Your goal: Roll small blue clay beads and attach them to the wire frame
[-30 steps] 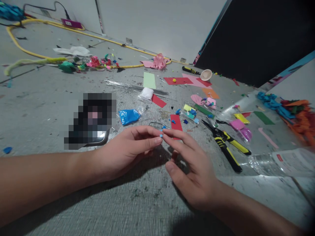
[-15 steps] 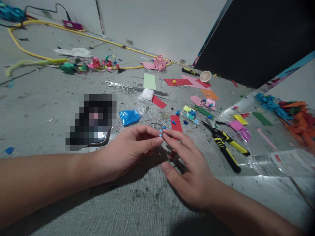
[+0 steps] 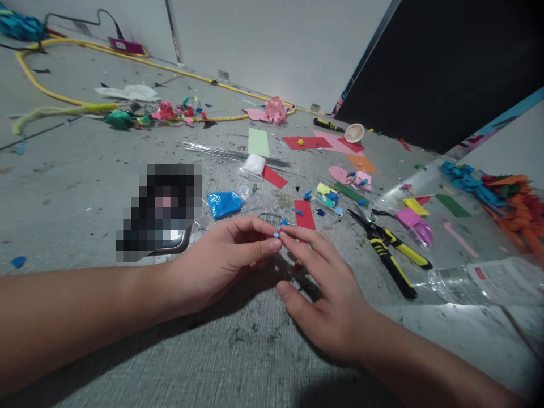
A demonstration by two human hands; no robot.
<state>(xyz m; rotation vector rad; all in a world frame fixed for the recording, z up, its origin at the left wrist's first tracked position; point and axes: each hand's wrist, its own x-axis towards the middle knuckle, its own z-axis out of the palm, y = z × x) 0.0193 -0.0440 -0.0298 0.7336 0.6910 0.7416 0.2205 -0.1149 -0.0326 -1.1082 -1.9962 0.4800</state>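
My left hand (image 3: 221, 263) lies low over the grey floor with thumb and forefinger pinched on a tiny light-blue piece (image 3: 276, 234). My right hand (image 3: 327, 294) meets it from the right, its fingertips stretched out and touching the same blue piece, thumb spread apart. A thin wire loop (image 3: 270, 216) lies just beyond the fingertips. A red paper strip (image 3: 305, 213) with small blue bits sits right behind my right fingers.
Yellow-and-black pliers (image 3: 389, 250) lie to the right. A blue clay bag (image 3: 224, 202), a white bag (image 3: 254, 164), a wire bundle (image 3: 221, 151), coloured paper pieces (image 3: 258, 141), a yellow hose (image 3: 55, 90), clear plastic packaging (image 3: 480, 280) and a pixelated dark object (image 3: 164, 207) surround the hands.
My right thumb has shifted slightly left and inward toward my left hand; the fingertips stay together on the blue piece. Otherwise nearly still.
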